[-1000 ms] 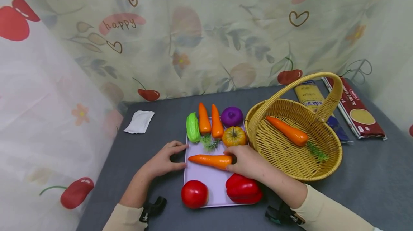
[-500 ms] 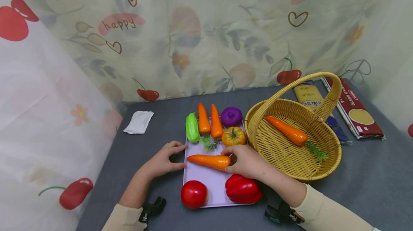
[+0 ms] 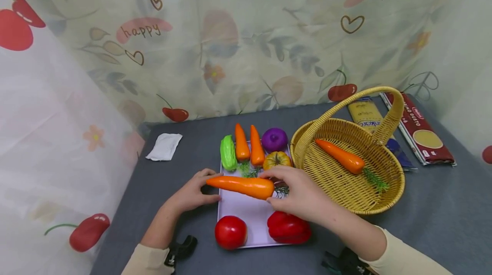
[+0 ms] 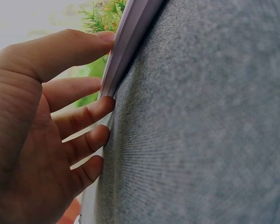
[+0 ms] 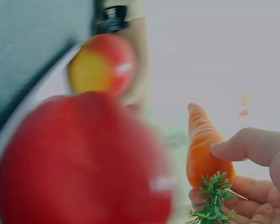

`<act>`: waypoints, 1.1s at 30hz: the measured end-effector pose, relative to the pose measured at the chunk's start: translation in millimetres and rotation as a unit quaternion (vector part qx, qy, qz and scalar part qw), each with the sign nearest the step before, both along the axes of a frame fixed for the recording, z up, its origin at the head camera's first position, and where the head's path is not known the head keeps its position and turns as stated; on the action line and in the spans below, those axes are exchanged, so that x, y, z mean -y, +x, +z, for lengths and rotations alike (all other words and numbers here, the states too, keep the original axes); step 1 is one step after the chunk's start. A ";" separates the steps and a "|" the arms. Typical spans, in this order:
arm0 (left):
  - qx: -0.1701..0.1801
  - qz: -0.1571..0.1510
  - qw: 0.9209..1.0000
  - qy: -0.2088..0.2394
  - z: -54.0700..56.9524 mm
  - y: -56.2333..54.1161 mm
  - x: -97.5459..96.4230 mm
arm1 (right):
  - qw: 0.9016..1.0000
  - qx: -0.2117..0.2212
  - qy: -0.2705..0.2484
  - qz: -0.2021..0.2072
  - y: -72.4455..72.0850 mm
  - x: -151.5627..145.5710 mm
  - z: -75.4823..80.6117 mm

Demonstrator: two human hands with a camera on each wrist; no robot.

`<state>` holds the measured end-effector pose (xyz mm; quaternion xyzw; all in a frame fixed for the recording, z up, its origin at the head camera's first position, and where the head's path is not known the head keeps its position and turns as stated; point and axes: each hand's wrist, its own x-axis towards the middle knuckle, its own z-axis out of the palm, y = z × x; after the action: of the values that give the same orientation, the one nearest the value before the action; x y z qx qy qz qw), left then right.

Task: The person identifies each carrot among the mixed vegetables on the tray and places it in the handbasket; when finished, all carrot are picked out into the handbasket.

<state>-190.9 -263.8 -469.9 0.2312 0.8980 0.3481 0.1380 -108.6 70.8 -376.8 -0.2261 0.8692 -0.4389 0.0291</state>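
Note:
In the head view my right hand (image 3: 300, 189) pinches an orange carrot (image 3: 242, 186) at its thick, leafy end, above a lilac tray (image 3: 234, 206). The right wrist view shows the thumb against this carrot (image 5: 203, 161), with green leaves (image 5: 214, 200) hanging below. My left hand (image 3: 192, 191) rests its fingertips against the tray's left edge; the carrot's tip overlaps that hand. Extended fingers touch the tray rim (image 4: 123, 46) in the left wrist view. On the tray lie two carrots (image 3: 242, 144), a green vegetable (image 3: 228, 153), a purple onion-like vegetable (image 3: 274, 139) and a small pumpkin (image 3: 277, 159).
A round red fruit (image 3: 231, 232) and a red bell pepper (image 3: 289, 227) occupy the tray's near corners. Right of it stands a handled wicker basket (image 3: 334, 189) containing one carrot (image 3: 342, 157). Behind the basket lie two food packets (image 3: 426, 132). A white packet (image 3: 164, 147) lies far left.
The right hand has raised the carrot off the tray and shifted it slightly away from me; its leaves now show. The left hand stays at the tray edge.

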 end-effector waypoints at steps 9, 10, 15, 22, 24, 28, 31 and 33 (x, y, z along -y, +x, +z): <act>0.007 0.001 1.000 -0.012 0.9 2.9 0.8 | 0.997 -0.010 -0.083 -0.003 29.0 -35.3 49.7; 0.005 -0.002 1.000 -0.012 0.8 2.9 1.2 | 0.997 -0.017 -0.081 -0.005 31.2 -39.7 53.9; -0.009 -0.019 1.000 -0.006 -0.6 1.5 2.3 | 0.996 -0.066 -0.059 -0.024 37.7 -62.4 70.0; -0.014 -0.018 1.000 -0.001 -1.6 0.3 1.6 | 0.991 -0.116 -0.043 -0.055 40.6 -95.4 82.0; -0.018 -0.019 1.000 -0.001 -2.0 -0.2 1.7 | 0.989 -0.119 -0.047 -0.068 41.1 -104.6 83.1; -0.021 -0.019 1.000 -0.001 -2.7 -1.0 2.3 | 0.987 -0.118 -0.052 -0.098 43.1 -122.9 85.8; -0.020 -0.019 1.000 0.004 -3.0 -1.3 2.5 | 0.984 -0.123 -0.042 -0.119 44.0 -136.8 88.2; -0.020 -0.018 1.000 0.004 -3.1 -1.4 2.5 | 0.982 -0.128 -0.034 -0.131 43.9 -146.2 89.2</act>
<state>-192.3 -266.4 -473.0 0.2548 0.8946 0.3447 0.1258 -64.7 217.0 -287.6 -0.1652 0.8724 -0.4357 -0.1477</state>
